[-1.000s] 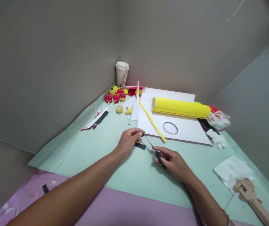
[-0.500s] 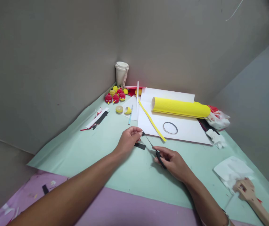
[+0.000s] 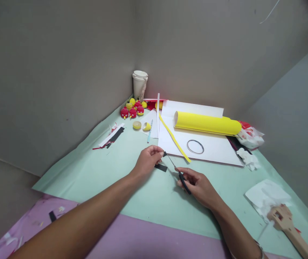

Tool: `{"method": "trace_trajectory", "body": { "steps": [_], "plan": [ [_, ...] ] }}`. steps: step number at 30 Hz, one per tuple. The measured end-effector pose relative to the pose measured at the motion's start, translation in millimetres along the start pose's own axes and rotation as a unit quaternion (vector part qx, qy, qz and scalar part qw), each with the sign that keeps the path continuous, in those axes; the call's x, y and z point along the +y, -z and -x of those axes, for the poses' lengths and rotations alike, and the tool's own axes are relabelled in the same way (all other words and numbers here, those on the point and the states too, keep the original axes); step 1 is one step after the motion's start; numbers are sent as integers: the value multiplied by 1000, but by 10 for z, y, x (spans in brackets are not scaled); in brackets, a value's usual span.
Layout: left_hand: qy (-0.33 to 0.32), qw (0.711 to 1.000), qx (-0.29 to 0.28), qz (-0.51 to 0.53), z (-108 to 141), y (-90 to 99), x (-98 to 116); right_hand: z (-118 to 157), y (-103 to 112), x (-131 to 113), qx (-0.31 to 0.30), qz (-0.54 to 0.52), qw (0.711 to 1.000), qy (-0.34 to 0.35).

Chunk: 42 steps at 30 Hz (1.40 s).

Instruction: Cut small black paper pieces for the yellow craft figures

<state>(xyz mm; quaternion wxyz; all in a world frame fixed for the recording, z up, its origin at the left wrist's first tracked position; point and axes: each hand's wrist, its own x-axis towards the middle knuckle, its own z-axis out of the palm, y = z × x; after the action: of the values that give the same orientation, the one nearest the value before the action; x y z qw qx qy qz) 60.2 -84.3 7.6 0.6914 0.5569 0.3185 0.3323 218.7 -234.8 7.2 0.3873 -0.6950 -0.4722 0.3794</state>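
My left hand (image 3: 148, 160) pinches a small piece of black paper (image 3: 165, 154) between thumb and fingers, above the green table cover. In my right hand (image 3: 197, 185) is a pair of scissors with black handles (image 3: 184, 183), fingers closed around them. Their thin blades reach up and left to the black piece; whether they are fully closed on it I cannot tell. A black paper strip (image 3: 161, 167) lies on the cover just below my left hand, partly hidden by it.
Behind are a yellow corrugated roll (image 3: 207, 123), a dark ring (image 3: 195, 146), a yellow strip (image 3: 175, 139) and a pen (image 3: 150, 131). Red and yellow figures (image 3: 132, 112) stand before a white cup (image 3: 139, 84). Paper scraps (image 3: 113, 136) lie left; a glue gun (image 3: 283, 217) lies right.
Almost nothing differs. Both hands keep the scissors and the black paper piece in the same place; the whole view has shifted very slightly.
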Motion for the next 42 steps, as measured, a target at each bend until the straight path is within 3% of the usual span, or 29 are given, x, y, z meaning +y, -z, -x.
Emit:
{"method": "trace_trajectory", "body": {
  "steps": [42],
  "plan": [
    [1,1000,7,6,16,-26,37,15,3,-25,7,37,999,21]
  ]
}}
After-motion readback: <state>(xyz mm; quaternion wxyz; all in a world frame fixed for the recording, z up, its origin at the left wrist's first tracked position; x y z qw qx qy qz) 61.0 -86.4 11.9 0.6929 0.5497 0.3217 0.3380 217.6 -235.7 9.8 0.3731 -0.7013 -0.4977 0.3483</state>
